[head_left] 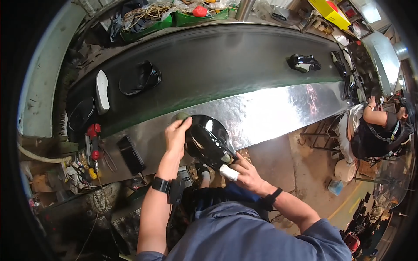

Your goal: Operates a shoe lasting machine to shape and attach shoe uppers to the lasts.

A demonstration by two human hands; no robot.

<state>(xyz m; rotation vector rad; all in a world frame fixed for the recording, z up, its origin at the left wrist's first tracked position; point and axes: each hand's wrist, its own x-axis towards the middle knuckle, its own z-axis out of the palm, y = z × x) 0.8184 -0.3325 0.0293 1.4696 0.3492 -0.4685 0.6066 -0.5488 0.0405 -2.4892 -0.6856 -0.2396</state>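
The left hand (176,135) is wrapped over the top edge of a glossy black shoe (207,141), fingers curled over its rim, so that grip is clamped on the shoe. The shoe sits tilted at the near edge of the shiny metal tabletop (278,111), sole side facing up toward the camera, just in front of the person's chest. The right hand (246,174) is down at the shoe's lower end, its grip closed round a small white object (229,172) that presses against the shoe; whether it is a cloth or a tool is hard to tell.

Behind the metal strip runs a dark conveyor belt (217,65). On it, to the left, lie a black sandal (141,78) and a white sole (102,91), well apart from the hands. Farther right on the belt sits another black shoe (304,63). A flat black piece (130,154) lies on the tabletop left of the left hand, with a red-handled tool (93,141) just beyond it. At the far right another person (379,128) sits at the same line.
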